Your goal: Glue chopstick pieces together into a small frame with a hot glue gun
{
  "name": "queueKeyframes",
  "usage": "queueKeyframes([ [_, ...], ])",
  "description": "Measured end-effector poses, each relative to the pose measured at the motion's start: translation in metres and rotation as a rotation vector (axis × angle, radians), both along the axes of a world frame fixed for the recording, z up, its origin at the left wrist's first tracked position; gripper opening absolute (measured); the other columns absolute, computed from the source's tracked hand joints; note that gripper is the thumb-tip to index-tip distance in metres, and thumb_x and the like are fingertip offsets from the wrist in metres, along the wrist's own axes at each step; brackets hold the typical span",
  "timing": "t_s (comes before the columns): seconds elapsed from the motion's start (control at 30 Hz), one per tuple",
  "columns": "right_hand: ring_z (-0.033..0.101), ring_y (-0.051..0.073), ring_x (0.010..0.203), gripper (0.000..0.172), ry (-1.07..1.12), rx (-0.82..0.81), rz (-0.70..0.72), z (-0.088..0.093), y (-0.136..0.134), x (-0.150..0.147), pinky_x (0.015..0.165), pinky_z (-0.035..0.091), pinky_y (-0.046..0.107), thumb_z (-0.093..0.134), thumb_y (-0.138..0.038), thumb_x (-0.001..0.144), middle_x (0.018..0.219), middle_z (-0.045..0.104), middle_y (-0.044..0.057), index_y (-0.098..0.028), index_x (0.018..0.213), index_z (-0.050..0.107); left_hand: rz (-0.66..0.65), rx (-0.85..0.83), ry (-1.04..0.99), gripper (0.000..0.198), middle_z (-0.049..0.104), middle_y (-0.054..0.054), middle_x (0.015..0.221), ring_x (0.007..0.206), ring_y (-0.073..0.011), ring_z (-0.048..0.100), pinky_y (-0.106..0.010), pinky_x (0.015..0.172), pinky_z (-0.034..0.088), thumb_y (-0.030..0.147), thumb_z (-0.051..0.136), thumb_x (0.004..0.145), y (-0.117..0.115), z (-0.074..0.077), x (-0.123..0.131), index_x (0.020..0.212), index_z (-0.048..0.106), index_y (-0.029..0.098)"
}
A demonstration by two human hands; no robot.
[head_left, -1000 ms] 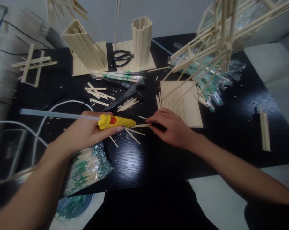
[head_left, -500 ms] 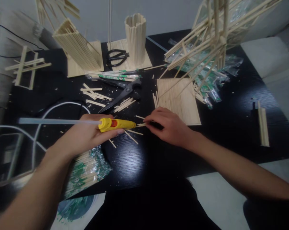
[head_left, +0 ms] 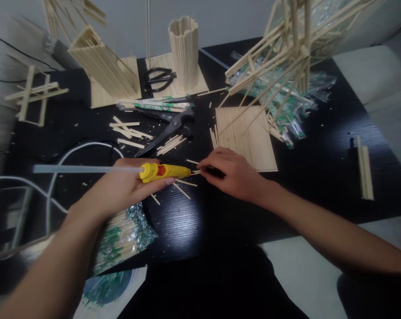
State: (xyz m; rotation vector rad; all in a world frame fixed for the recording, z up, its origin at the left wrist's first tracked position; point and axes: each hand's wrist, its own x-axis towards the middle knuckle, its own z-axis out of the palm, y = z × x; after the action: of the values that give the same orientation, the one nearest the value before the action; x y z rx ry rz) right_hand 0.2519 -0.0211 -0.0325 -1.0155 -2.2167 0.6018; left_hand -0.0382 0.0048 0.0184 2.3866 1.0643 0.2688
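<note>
Black table (head_left: 320, 146): left hand (head_left: 121, 190) grip tight around glue gun (head_left: 165, 172), nozzle beside stick (head_left: 196, 172) pinched in right hand (head_left: 235, 175).

A hobby craft workspace: a black wood-grain table (head_left: 320, 186) crowded with stick-built models, a fluted tube (head_left: 183, 51) far centre and an open lattice tower (head_left: 288, 53) far right. Scissors (head_left: 169, 130), wrapped stick packs (head_left: 121, 237) near left, scattered offcuts (head_left: 129, 130), and a yellow glue gun (head_left: 165, 171) with a cut stick (head_left: 195, 172) at its nozzle show model-making.
</note>
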Motion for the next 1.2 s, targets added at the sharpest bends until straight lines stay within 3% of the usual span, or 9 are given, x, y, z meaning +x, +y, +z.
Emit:
queueKeyframes([
  [0.63, 0.068, 0.021, 0.094, 0.011, 0.022, -0.028, 0.005, 0.001, 0.000, 0.002, 0.085, 0.055, 0.036, 0.062, -0.015, 0.097, 0.096, 0.076, 0.006, -0.019, 0.104, 0.069, 0.002, -0.013, 0.014, 0.041, 0.064, -0.001, 0.075, 0.059, -0.0161, 0.060, -0.031, 0.053, 0.042, 0.060, 0.058, 0.098, -0.001, 0.000, 0.010, 0.081, 0.061, 0.023],
  [0.87, 0.069, 0.022, 0.096, 0.024, 0.030, -0.042, 0.064, 0.006, 0.004, 0.010, 0.087, 0.056, 0.036, 0.065, -0.010, 0.091, 0.096, 0.074, 0.006, -0.019, 0.113, 0.066, -0.010, -0.019, 0.004, 0.039, 0.062, 0.000, 0.074, 0.059, -0.0150, 0.059, -0.030, 0.054, 0.041, 0.058, 0.058, 0.099, -0.001, 0.001, 0.011, 0.081, 0.061, 0.023],
  [1.2, 0.066, 0.023, 0.094, 0.022, -0.004, -0.014, 0.072, 0.004, 0.004, 0.008, 0.088, 0.055, 0.038, 0.063, -0.009, 0.090, 0.095, 0.075, 0.007, -0.017, 0.111, 0.066, -0.009, -0.013, 0.008, 0.038, 0.062, 0.001, 0.075, 0.060, -0.0141, 0.059, -0.029, 0.054, 0.041, 0.056, 0.057, 0.100, -0.001, 0.000, 0.009, 0.081, 0.061, 0.023],
])
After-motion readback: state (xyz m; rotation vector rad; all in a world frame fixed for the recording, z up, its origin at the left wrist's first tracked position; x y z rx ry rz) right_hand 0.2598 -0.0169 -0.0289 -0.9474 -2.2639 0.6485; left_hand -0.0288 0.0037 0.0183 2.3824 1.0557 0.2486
